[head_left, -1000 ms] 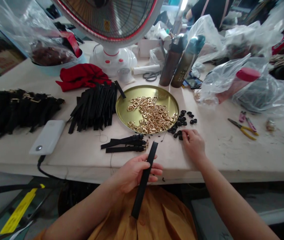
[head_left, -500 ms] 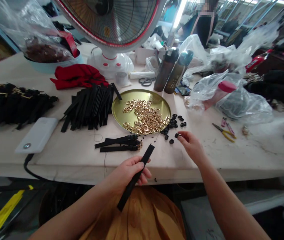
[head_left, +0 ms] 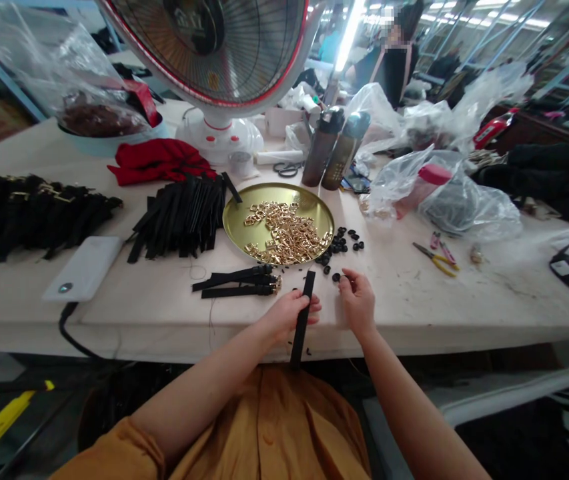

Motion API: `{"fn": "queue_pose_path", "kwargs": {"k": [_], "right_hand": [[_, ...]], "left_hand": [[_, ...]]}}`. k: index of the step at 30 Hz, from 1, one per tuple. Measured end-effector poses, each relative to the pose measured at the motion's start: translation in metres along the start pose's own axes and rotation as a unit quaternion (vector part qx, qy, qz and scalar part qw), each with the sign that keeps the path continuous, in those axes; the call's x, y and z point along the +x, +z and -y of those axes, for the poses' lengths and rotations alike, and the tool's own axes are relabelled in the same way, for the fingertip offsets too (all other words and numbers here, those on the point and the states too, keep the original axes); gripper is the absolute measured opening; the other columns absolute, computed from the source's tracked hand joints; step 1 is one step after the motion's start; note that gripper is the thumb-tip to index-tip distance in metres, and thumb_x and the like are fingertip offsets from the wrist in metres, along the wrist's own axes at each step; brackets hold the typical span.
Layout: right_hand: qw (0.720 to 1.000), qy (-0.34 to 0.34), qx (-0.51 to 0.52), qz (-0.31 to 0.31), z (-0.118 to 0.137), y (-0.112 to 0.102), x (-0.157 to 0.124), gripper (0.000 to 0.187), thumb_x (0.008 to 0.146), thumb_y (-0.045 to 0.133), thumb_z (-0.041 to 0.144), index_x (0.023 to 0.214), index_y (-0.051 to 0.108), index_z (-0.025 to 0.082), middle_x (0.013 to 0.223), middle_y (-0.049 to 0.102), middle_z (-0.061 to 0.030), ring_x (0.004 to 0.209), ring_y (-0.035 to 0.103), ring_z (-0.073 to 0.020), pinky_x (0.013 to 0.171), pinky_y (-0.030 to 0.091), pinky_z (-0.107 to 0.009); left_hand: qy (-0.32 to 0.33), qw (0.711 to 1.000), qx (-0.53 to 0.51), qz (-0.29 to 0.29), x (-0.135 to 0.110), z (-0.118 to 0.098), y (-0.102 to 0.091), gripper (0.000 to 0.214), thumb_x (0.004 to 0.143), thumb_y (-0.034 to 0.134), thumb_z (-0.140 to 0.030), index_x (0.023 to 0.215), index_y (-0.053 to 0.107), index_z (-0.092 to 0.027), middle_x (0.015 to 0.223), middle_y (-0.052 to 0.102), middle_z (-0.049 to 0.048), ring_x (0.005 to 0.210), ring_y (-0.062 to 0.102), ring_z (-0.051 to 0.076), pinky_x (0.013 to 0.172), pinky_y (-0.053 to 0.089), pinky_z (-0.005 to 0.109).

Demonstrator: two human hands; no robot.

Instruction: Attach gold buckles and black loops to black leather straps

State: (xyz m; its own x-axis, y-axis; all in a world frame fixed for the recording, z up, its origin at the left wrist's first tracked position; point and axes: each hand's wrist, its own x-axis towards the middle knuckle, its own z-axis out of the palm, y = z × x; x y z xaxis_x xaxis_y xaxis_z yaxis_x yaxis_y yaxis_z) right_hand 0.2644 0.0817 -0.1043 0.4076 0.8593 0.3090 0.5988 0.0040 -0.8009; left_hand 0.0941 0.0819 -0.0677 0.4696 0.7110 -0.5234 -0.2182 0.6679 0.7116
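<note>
My left hand (head_left: 291, 313) is closed on a black strap (head_left: 303, 327), thumb on top, the strap standing nearly upright over the table's front edge. Close on its right, my right hand (head_left: 358, 300) pinches a small black loop (head_left: 343, 279), mostly covered by the fingertips. Several more black loops (head_left: 338, 245) lie scattered beside the gold tray (head_left: 237, 230), which holds a heap of gold buckles (head_left: 294, 233). Left of my left hand lie a few straps (head_left: 237, 291) fitted with gold buckles. Behind them is a pile of plain black straps (head_left: 179, 220).
A fan (head_left: 219, 140) stands behind a red cloth (head_left: 161, 160). Two bottles (head_left: 321, 150) stand behind the tray. Yellow-handled pliers (head_left: 437, 260) lie to the right, a white power bank (head_left: 84, 267) to the left. Plastic bags (head_left: 469, 200) cover the right rear. A person (head_left: 389, 67) is in the background.
My right hand has moved left and nearer my left hand, with the small black loop. My left hand has come up and right, and the strap is turned more upright.
</note>
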Motion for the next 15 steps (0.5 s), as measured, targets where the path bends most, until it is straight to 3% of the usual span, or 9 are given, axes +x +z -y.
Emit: {"fn": "queue_pose_path", "kwargs": {"k": [4,8,15], "right_hand": [[0.987,0.110,0.117,0.019,0.009,-0.006,-0.018,0.034,0.076,0.052,0.034,0.105,0.054,0.016,0.084,0.061,-0.0056,0.078,0.058,-0.0183,0.074,0.045,-0.037],[0.929,0.217,0.289,0.084,0.026,-0.007,-0.033,0.029,0.072,0.059,0.035,0.097,0.057,0.018,0.086,0.062,-0.0034,0.078,0.060,-0.0164,0.074,0.046,-0.034],[0.878,0.270,0.386,0.087,0.041,0.002,-0.047,0.021,0.066,0.067,0.033,0.079,0.054,0.021,0.063,0.052,0.0059,0.050,0.047,-0.0074,0.049,0.041,-0.021]], "left_hand": [[0.009,1.000,0.022,-0.004,0.004,-0.009,0.000,0.009,0.082,0.045,-0.016,0.083,0.053,-0.011,0.099,0.059,0.0106,0.078,0.060,0.012,0.057,0.048,0.019],[-0.019,0.993,0.095,0.060,-0.015,-0.016,-0.005,0.012,0.080,0.047,-0.020,0.088,0.052,-0.012,0.080,0.064,0.0065,0.056,0.059,0.008,0.046,0.041,0.015],[-0.024,0.984,0.161,0.075,-0.038,-0.015,-0.010,0.015,0.079,0.048,-0.028,0.082,0.048,-0.014,0.063,0.062,0.0013,0.043,0.053,0.005,0.041,0.034,0.014]]}}
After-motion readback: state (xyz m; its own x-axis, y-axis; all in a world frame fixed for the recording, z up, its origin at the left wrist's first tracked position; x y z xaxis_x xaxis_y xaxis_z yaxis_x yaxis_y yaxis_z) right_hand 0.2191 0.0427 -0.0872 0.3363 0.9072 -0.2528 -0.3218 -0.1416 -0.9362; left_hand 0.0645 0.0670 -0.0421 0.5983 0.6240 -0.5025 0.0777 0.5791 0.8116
